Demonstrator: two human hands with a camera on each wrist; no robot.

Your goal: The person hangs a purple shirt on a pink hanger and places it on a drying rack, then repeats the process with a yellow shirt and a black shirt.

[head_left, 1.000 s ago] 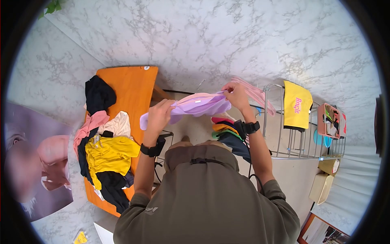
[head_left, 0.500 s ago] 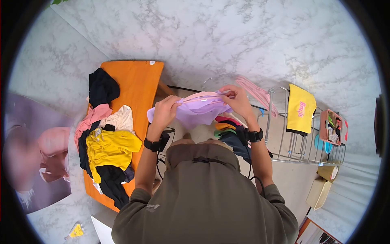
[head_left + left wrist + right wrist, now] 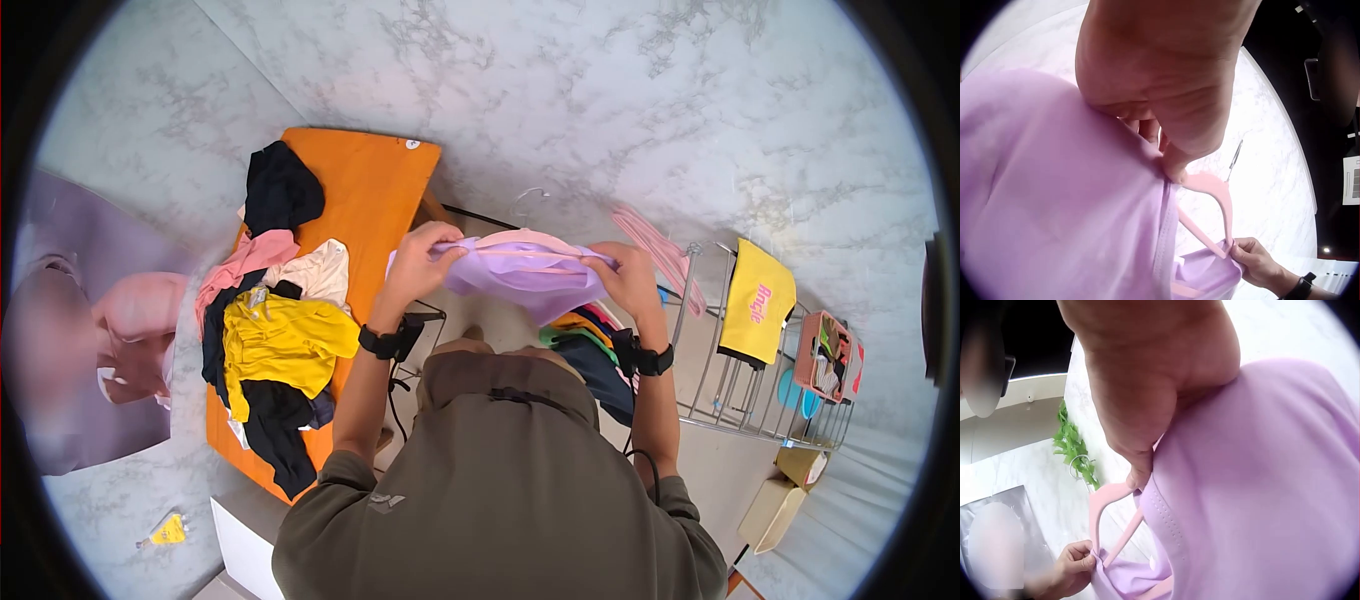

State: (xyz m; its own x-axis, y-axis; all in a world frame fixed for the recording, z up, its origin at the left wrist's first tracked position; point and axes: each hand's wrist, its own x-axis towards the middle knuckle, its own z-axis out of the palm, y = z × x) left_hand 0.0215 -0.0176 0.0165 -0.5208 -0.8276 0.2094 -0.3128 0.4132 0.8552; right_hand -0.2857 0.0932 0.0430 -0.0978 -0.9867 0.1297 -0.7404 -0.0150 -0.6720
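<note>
A lavender shirt hangs from a pink clothes hanger held up in front of the body. My left hand pinches the shirt's neckline and the hanger at the left shoulder, thumb on the near side. At the opposite shoulder, my right hand pinches cloth and hanger in the same way. Both wrist views show the hanger's arms inside the neck opening. Its metal hook points upward, away from the cloth. The shirt covers part of the fingers in each wrist view.
Left, an orange table bears a heap of clothes, with a yellow garment on top. To the right stands a metal rack with a yellow cloth, pink hangers and a pink basket. Several folded garments lie below the shirt.
The head view has turned, so the table and rack appear shifted. My right hand has come down level with the left. The white neck label, visible earlier, no longer shows.
</note>
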